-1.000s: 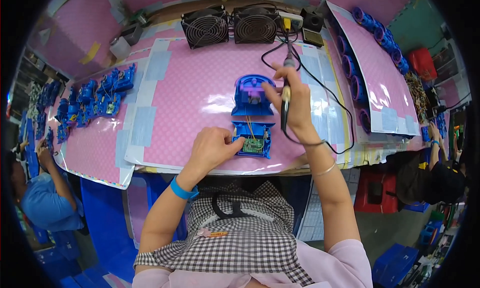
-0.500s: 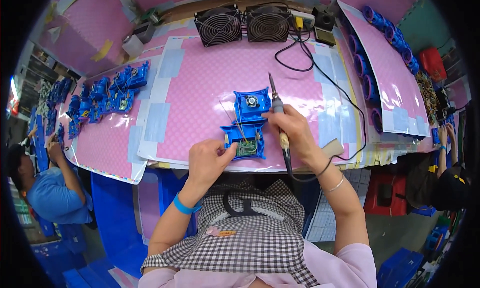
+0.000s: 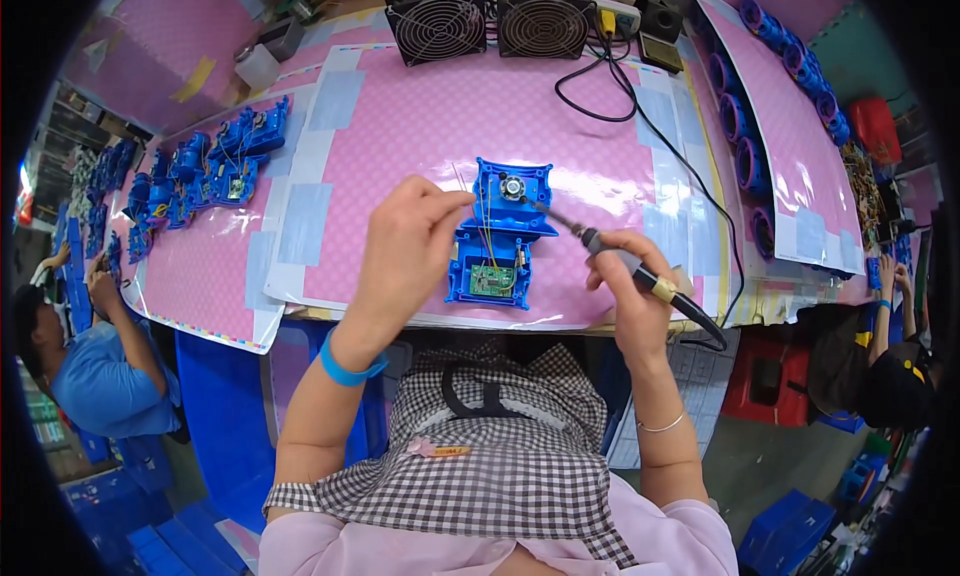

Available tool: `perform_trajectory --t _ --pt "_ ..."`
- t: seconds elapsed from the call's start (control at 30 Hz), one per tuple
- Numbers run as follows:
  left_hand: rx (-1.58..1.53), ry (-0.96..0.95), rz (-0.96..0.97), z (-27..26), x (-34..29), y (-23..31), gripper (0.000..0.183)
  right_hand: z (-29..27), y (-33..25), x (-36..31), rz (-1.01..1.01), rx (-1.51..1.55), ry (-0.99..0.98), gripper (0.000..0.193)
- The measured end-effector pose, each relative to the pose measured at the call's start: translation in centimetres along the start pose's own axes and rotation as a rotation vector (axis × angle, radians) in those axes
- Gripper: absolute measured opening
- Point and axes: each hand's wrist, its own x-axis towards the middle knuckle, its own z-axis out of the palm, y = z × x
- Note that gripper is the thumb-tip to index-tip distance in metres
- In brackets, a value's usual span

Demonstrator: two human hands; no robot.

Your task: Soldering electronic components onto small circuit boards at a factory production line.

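Observation:
A blue plastic housing in two halves lies on the pink sheet in front of me. Its upper half holds a small round speaker; in the lower half is a green circuit board. Thin wires run up from the board across both halves. At the upper half's left edge my left hand is closed in a pinch on a thin wire. My right hand grips a soldering iron, its tip pointing left beside the speaker's lower right edge.
Two black fans stand at the back. The iron's black cable loops along the right. More blue housings sit at the left, and blue round parts line the right. Co-workers are at both sides.
My left hand has moved from the circuit board up to the wires by the upper half. The soldering iron has swung from pointing upward to pointing left, its tip now by the speaker.

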Motion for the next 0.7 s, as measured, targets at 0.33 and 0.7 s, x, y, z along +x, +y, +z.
perform_trajectory --t 0.33,0.7 --pt "0.11 0.02 0.013 1.8 1.1 0.0 0.012 1.1 1.6 0.4 -0.055 -0.042 -0.013 0.02" --pt "0.197 -0.011 0.054 2.1 1.6 0.1 0.013 0.7 2.3 0.4 -0.109 -0.121 -0.037 0.021"
